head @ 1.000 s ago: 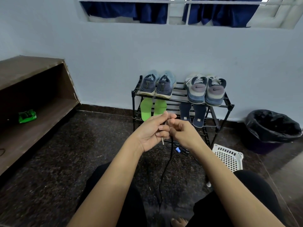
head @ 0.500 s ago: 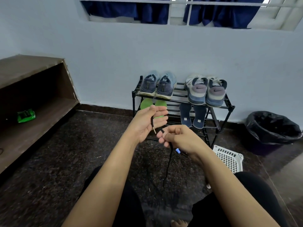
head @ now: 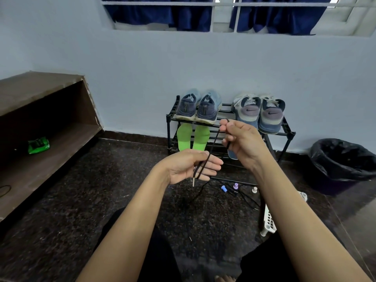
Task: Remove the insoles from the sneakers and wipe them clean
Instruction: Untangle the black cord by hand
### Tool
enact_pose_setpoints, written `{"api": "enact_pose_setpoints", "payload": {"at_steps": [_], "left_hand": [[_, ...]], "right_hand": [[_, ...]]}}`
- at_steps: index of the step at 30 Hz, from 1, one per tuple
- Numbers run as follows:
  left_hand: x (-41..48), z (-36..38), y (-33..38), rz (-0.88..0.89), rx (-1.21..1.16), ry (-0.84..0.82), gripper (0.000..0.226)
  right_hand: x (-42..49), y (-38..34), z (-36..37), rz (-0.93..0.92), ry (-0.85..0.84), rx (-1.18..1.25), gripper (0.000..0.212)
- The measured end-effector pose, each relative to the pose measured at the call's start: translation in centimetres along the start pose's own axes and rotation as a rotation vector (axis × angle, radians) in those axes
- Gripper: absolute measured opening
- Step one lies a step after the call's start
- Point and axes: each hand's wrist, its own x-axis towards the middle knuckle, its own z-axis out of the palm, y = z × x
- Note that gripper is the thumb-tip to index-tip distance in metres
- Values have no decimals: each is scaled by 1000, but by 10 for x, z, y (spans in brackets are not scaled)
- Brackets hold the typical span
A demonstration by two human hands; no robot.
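in front of the shoe rack [head: 289, 137] we've got both hands up w/ a black shoelace [head: 213, 143] strung btwn them, not the insoles. the right hand [head: 242, 141] is the higher one, fingers curled, pinching the lace near its top bend. the left hand [head: 191, 167] sits lower w/ fingers fairly straight. the lace crosses them w/ the thumb laid over it, so we read it as pinned. its pale tip hangs just below.

task's things: the green insoles [head: 193, 137] stand leaning on the rack's lower tier, right under the blue sneakers [head: 198, 107] on the top tier. the grey sneakers [head: 259, 112] sit beside those, same tier. a dark insole [head: 233, 155] shows below them.

handling, our guess: insoles are thin foam, light & floppy, prob a bit grippy on top. they'll bend if taken by the toe, so take hold at the heel end or mid-edge, thumb on top, and support the flat while wiping. no force needed.

hard to tell: the dark insoles are mostly behind the right hand w/ only a corner visible, so we can't say both are there. we can't see inside any sneaker. no cloth or wipe in view. the small caps [head: 223, 188] on the floor at the rack's foot are too small to id. the white basket [head: 268, 220] in front of the rack's right end is cut off by the right arm.
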Motion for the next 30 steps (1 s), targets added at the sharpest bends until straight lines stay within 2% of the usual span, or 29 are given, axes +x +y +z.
{"api": "enact_pose_setpoints", "payload": {"at_steps": [5, 6, 9, 11, 15, 17, 19, 23, 26, 30], "left_hand": [[-4, 2, 2, 21, -149, -112, 38], [-5, 3, 2, 45, -199, -104, 39], [-6, 6, 5, 116, -401, -51, 46], [-5, 5, 6, 147, -533, -15, 48], [-4, 4, 9, 169, -669, 18, 50], [-5, 6, 10, 171, -676, 15, 51], [-6, 7, 11, 184, -675, 16, 52], [-5, 4, 11, 234, -700, 52, 53], [-4, -4, 11, 291, -710, 77, 42], [-4, -20, 12, 355, -647, 144, 39]], "right_hand": [[16, 14, -9, -42, 146, -99, 24], [18, 18, -12, -33, 164, -197, 22], [19, 32, -21, 4, 116, -734, 13], [17, 38, -23, 52, 44, -924, 7], [8, 44, -13, -92, -196, -926, 46], [3, 48, -4, -156, -210, -933, 41], [-1, 51, 4, -192, -131, -911, 37], [-4, 61, 13, -147, -86, -854, 28], [-8, 66, 16, -67, -170, -772, 23], [-18, 62, 18, 44, -335, -629, 22]]}}
